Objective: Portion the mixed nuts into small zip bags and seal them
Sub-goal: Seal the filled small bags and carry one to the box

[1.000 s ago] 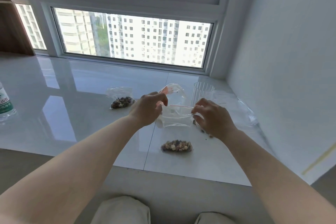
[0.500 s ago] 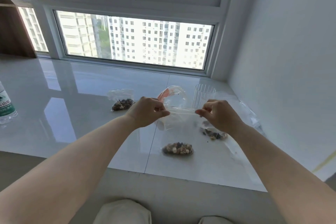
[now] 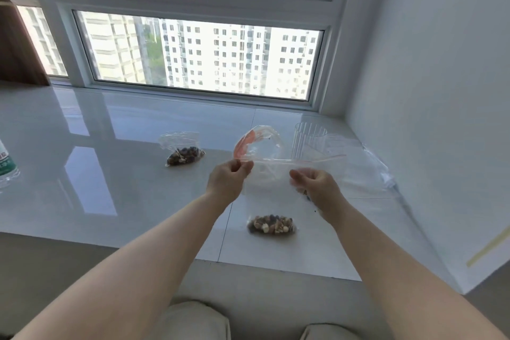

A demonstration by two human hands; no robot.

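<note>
Now, in the head view, the left hand (image 3: 229,179) and the right hand (image 3: 317,183) both pinch the top strip of one clear small zip bag (image 3: 269,171), held above the white glossy sill (image 3: 110,174) near its front edge. Two filled nut bags lie there: one (image 3: 183,154) towards the window, one (image 3: 271,225) at the front edge. One ribbed clear plastic cup (image 3: 307,141) stands behind, near the right wall.

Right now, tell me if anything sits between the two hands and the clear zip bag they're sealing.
Nothing does: the left hand and right hand already pinch the clear zip bag along its top strip.
</note>
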